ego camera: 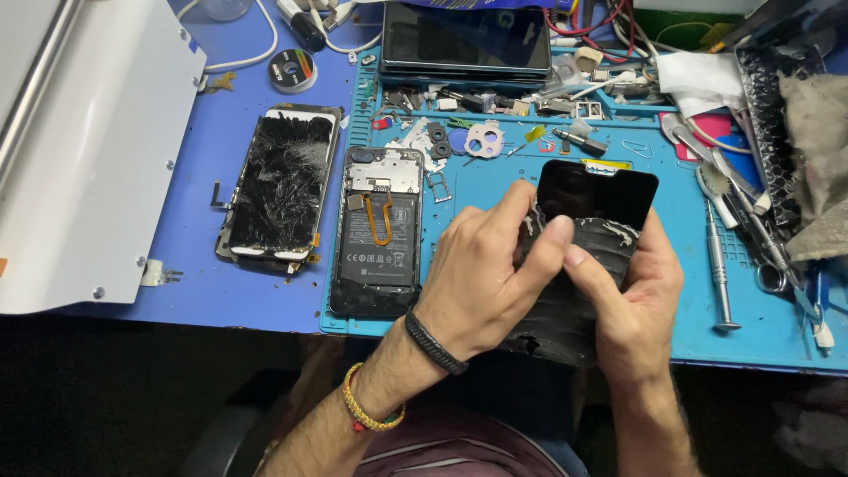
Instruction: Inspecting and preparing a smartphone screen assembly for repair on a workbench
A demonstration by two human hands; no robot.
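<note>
Over the blue mat point(495, 190), near its front edge, a black phone panel point(592, 199) is held in both hands, tilted up toward the camera. The left hand point(481, 283) is wrapped round the panel's left side, its fingers closed on it and the thumb point(543, 243) pressed on the face, where pale scraps of glue are seen. The right hand point(636, 300) is closed on the right side from beneath, its thumb laid just beside the left thumb. On the mat's left part an opened phone point(378, 234) is laid flat, its battery point(380, 243) and an orange flex cable exposed. Left of it, off the mat, a shattered screen point(281, 185) is laid on the table. In the mat's shallow top trays, small screws, brackets and a pink camera frame point(483, 140) are kept. A screwdriver point(717, 269) and tweezers point(760, 238) are laid at the right.
</note>
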